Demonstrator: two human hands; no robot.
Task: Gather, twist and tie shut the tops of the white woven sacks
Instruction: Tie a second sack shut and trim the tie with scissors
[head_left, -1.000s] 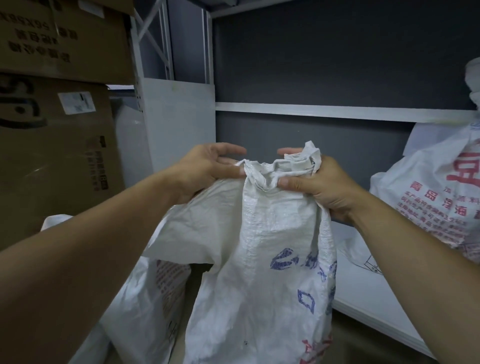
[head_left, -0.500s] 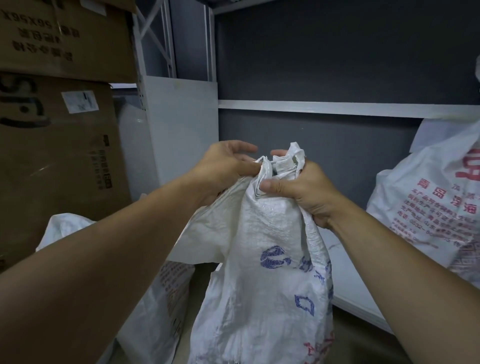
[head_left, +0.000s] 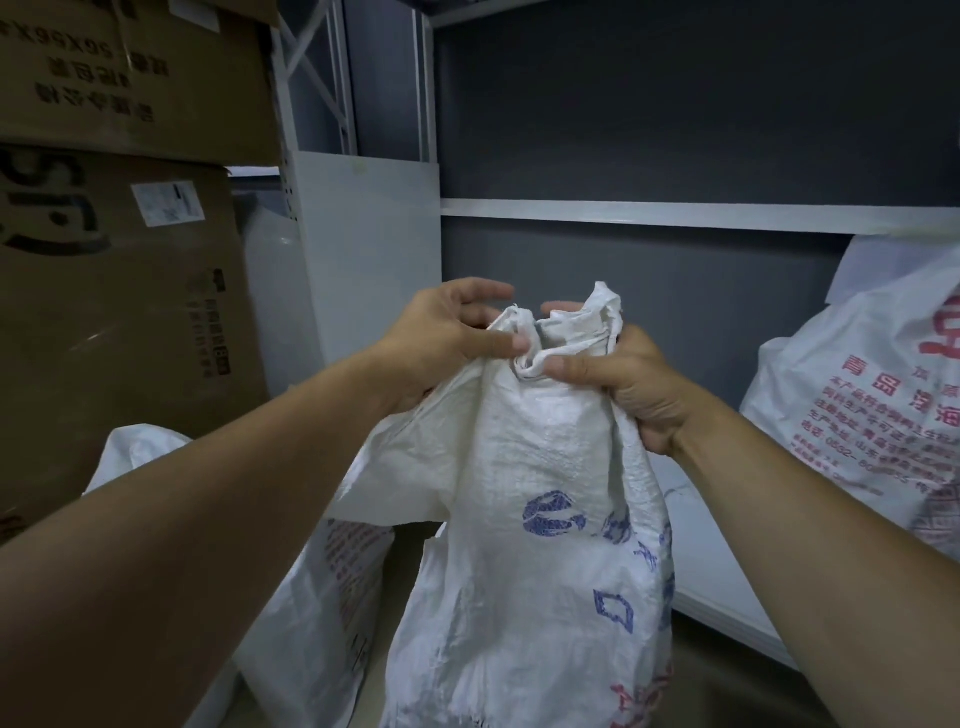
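Rising through the middle of the view, the white woven sack (head_left: 540, 545) is held at its top by both hands in front of a grey shelving unit. Its base is cut off by the lower edge, so what it rests on cannot be told.

The right hand (head_left: 628, 384) is closed round the bunched neck (head_left: 566, 332). The thumb lies across the front, and one fingertip shows behind the crumpled mouth. The remaining fingers are hidden by the fabric.

The left hand (head_left: 447, 338) pinches a fold beside the neck, with the thumb pressed on the front. Its fingers stretch behind the cloth edge and are partly covered by it.

A loose flap of the sack hangs below the left wrist. The blue print on the sack's face is creased and unreadable, and the red print at the bottom is cut off.

A second sack (head_left: 311, 623) stands low on the left, largely hidden behind the left forearm and the held sack. A third sack with red print (head_left: 872, 415) sits on the lower shelf board (head_left: 727, 597) at right, cropped by the frame edge.

The cardboard boxes (head_left: 119, 312) are stacked at left, their lettering inverted and only partly in view. What the held sack contains is not visible.
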